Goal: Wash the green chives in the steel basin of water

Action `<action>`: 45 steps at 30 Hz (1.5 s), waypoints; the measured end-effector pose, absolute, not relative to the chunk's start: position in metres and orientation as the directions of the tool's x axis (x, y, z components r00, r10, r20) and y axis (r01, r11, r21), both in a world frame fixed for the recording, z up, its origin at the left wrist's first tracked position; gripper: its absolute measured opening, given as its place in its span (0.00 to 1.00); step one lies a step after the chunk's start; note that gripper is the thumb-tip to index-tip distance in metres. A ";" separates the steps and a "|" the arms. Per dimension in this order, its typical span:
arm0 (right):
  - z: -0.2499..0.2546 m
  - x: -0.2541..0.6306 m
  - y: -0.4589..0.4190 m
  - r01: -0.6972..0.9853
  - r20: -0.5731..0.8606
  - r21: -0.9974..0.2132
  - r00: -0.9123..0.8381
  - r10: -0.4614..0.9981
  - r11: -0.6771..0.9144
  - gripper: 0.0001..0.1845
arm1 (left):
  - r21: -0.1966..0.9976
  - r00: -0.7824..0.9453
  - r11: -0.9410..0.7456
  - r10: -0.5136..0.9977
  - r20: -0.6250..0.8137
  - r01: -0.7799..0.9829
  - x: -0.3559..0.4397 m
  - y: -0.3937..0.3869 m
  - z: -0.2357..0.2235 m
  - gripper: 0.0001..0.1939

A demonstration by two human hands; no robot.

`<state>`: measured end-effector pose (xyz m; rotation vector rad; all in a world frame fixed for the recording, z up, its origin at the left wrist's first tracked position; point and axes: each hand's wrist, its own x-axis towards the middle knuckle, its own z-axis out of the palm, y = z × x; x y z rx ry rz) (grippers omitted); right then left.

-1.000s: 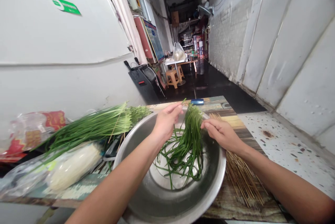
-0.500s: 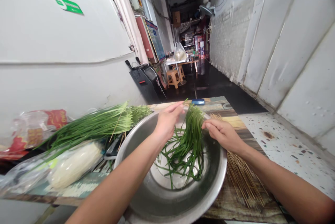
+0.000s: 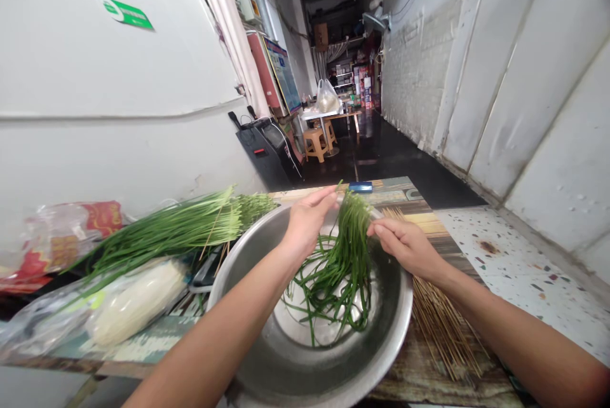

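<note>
A bunch of garlic chives (image 3: pixel 350 249) hangs in a tight row between my hands, lower ends trailing into a wide steel basin (image 3: pixel 314 376). My left hand (image 3: pixel 309 211) is closed in a pinch at the left of the row, and a green chive tip pokes up by its fingertips. At the row's right end, my right hand (image 3: pixel 403 243) is closed, thumb against forefinger. The chives hang as if threaded on a thin skewer in that hand, though the skewer itself is mostly hidden. Loose bamboo skewers (image 3: pixel 445 325) lie right of the basin, under my right forearm.
Left of the basin lie a large pile of chives (image 3: pixel 166 230), a plastic-wrapped pale block (image 3: pixel 138 303) and a red-and-clear bag (image 3: pixel 71 233). A small blue object (image 3: pixel 361 187) sits at the far table edge. Farther back are stools (image 3: pixel 315 144) and a small table (image 3: pixel 314 114).
Both hands and the hanging chives keep almost the same place. Only a slight shift of the camera view shows.
</note>
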<state>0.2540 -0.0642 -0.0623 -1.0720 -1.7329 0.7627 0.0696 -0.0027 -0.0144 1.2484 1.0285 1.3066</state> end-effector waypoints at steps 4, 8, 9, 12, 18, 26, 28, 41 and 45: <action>-0.061 0.255 -0.064 0.328 0.389 -0.838 -0.202 0.899 0.436 0.14 | 0.984 0.034 -0.167 0.985 0.169 -0.062 0.069 -0.003 -0.015 0.16; -0.062 0.254 -0.065 0.334 0.393 -0.832 -0.209 0.896 0.443 0.14 | 0.975 0.023 -0.220 0.975 0.221 -0.021 0.070 -0.003 -0.015 0.15; -0.062 0.254 -0.065 0.330 0.391 -0.835 -0.209 0.896 0.441 0.15 | 0.973 0.025 -0.232 0.972 0.232 -0.016 0.071 -0.003 -0.015 0.14; -0.062 0.254 -0.065 0.317 0.376 -0.848 -0.202 0.904 0.424 0.15 | 0.964 0.073 -0.267 0.961 0.265 0.012 0.071 -0.002 -0.018 0.12; -0.049 0.265 -0.066 0.442 0.424 -0.770 -0.184 0.887 0.460 0.16 | 0.914 0.208 -0.395 0.905 0.370 0.095 0.060 -0.001 -0.013 0.14; -0.026 0.273 -0.078 0.443 0.563 -0.680 -0.196 0.803 0.584 0.14 | 0.951 0.591 -0.305 0.760 0.272 -0.047 0.056 -0.012 -0.006 0.28; -0.020 0.272 -0.084 0.442 0.611 -0.667 -0.135 0.780 0.600 0.13 | 0.963 0.644 -0.258 0.725 0.244 -0.074 0.055 -0.021 -0.001 0.26; -0.047 0.256 -0.089 0.698 0.357 -0.542 -0.313 0.880 0.468 0.21 | 0.794 0.659 -0.161 0.665 -0.351 0.586 -0.007 -0.048 -0.033 0.19; -0.044 0.274 -0.093 0.732 0.286 -0.491 -0.375 0.881 0.472 0.20 | 0.676 0.717 -0.292 0.469 -0.516 0.677 -0.009 -0.024 -0.040 0.18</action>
